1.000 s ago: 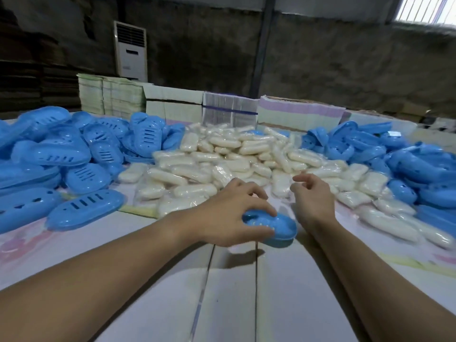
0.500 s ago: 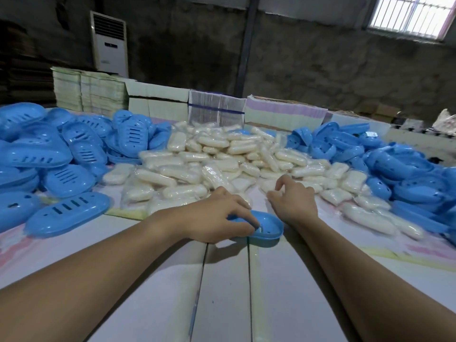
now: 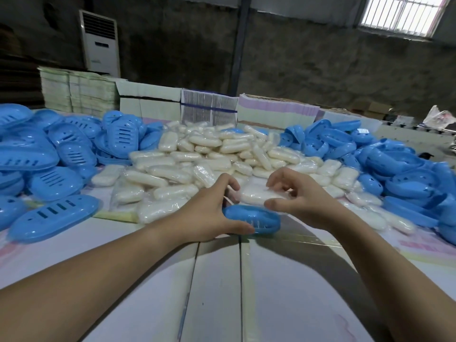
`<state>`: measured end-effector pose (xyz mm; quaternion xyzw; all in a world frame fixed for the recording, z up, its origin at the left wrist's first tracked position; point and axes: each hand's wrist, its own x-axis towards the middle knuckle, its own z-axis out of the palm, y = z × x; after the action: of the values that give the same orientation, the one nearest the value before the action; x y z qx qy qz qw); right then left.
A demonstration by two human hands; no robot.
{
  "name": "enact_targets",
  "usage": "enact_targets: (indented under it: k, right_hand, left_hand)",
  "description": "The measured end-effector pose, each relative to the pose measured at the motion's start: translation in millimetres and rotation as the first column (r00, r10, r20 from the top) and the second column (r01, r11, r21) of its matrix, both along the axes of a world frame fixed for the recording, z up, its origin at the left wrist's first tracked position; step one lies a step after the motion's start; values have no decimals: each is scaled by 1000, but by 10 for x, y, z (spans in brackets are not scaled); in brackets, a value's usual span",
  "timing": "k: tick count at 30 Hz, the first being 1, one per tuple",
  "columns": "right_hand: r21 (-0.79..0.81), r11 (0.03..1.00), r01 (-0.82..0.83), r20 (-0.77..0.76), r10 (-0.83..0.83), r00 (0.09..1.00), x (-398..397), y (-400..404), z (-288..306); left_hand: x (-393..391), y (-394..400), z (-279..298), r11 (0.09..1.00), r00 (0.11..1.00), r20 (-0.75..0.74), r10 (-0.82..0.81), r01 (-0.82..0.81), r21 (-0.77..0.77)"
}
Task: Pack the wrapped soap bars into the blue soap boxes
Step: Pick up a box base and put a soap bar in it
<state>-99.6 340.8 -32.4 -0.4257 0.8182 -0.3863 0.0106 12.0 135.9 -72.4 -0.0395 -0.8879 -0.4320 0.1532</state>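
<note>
Left hand (image 3: 209, 213) grips blue soap box (image 3: 251, 218) at frame centre on counter (image 3: 222, 280). Right hand (image 3: 296, 196) pinches wrapped soap bar (image 3: 256, 195) just above box. Bar likely light, film slippery; hold ends.

Pale table (image 3: 222, 292) — soap bars (image 3: 197, 154), blue boxes (image 3: 49, 149).

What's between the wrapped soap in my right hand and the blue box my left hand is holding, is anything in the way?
Nothing visible. The right hand holds the wrapped soap bar just behind the open blue soap box, which the left hand grips. The box's inside looks empty.
</note>
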Motion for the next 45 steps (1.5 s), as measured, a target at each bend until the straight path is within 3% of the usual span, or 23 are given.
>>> enact_targets:
  k: [4,7,14,33,45]
  right_hand:
    - [131,990,-53,-43,60,997,90,-65,-46]
    - [134,988,-71,-40,77,996,111,-115,-116]
    - [184,980,-74,90,58,994,2,141,66]
    - [234,972,-39,54,28,998,-15,137,63]
    - [209,976,-60,127,34,991,1,138,25]
  left_hand:
    - [-7,-2,16,999,999,9,32,-32,-11]
    - [-8,-15,4,998,999,-3,43,-43,-42]
    - [-7,-71,40,993,999,42,14,-9,-118]
    - [-31,-91,36,992,995,7,94,-94,-84]
    - [-32,-118,-1,996,1000,25,15,-13,-91]
